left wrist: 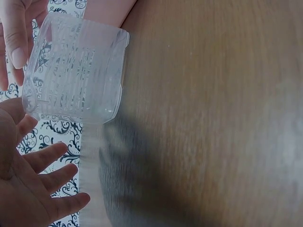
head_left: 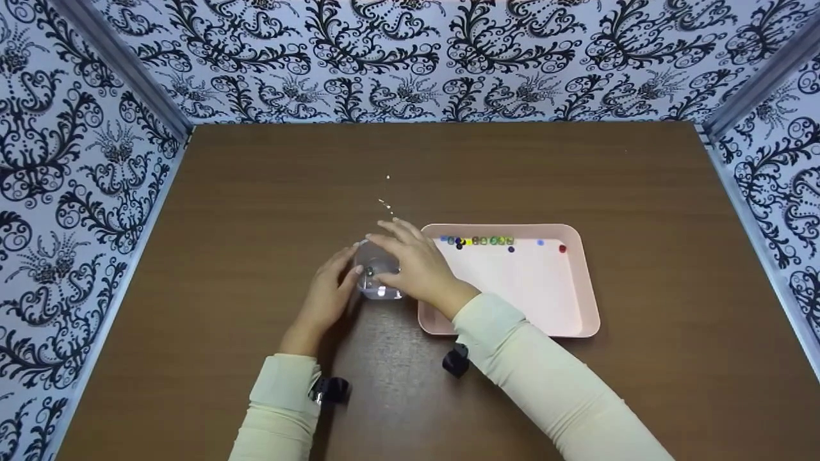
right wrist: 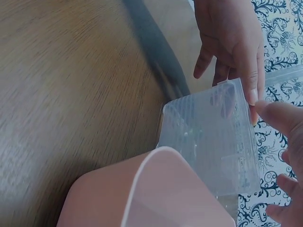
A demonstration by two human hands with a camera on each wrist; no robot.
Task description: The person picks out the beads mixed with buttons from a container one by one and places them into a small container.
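A clear plastic container (head_left: 379, 259) stands on the table, just left of the pink tray (head_left: 586, 301). A small dark bead (head_left: 369, 271) shows through it. My left hand (head_left: 327, 294) is at the container's left side, its thumb close to the rim; in the left wrist view the other fingers (left wrist: 59, 177) spread out straight. Over the container's right side reaches my right hand (head_left: 419, 266), fingers extended and thumb above the top. Whether either hand presses on the rim is hard to tell. Several coloured beads (head_left: 493, 241) lie along the tray's far side.
Patterned panels (head_left: 384, 64) wall the brown table (head_left: 256, 192) at the back and sides. Small pale specks (head_left: 386, 205) dot the wood beyond the container. The tray's raised edge sits under the right wrist. A red bead (head_left: 562, 248) lies near the tray's far right corner.
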